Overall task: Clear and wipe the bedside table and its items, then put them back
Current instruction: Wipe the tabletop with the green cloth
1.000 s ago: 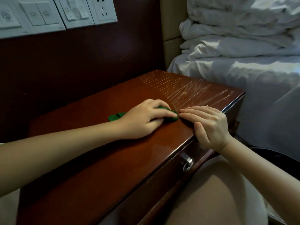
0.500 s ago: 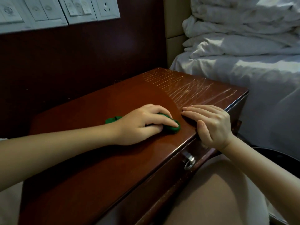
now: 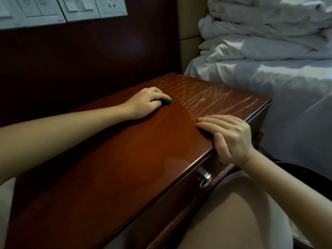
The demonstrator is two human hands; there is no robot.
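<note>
The bedside table (image 3: 125, 168) has a glossy dark red-brown top with pale scratch marks (image 3: 206, 97) across its far right part. My left hand (image 3: 143, 103) lies near the table's back edge, pressing a small green cloth (image 3: 41, 101) flat on the wood; only the cloth's tip shows past my fingers. My right hand (image 3: 228, 135) rests on the table's front right edge, fingers flat on top and thumb over the rim, holding no object.
A metal drawer pull (image 3: 205, 179) sits on the table front below my right hand. A dark wooden wall panel (image 3: 89, 56) with white switches and a socket (image 3: 113, 5) stands behind. A bed with rumpled white bedding (image 3: 269, 42) lies to the right. My knee (image 3: 224, 221) is below.
My left hand has slid the green cloth from the table's middle, beside my right fingers, back toward the wall. My right hand has stayed on the front edge.
</note>
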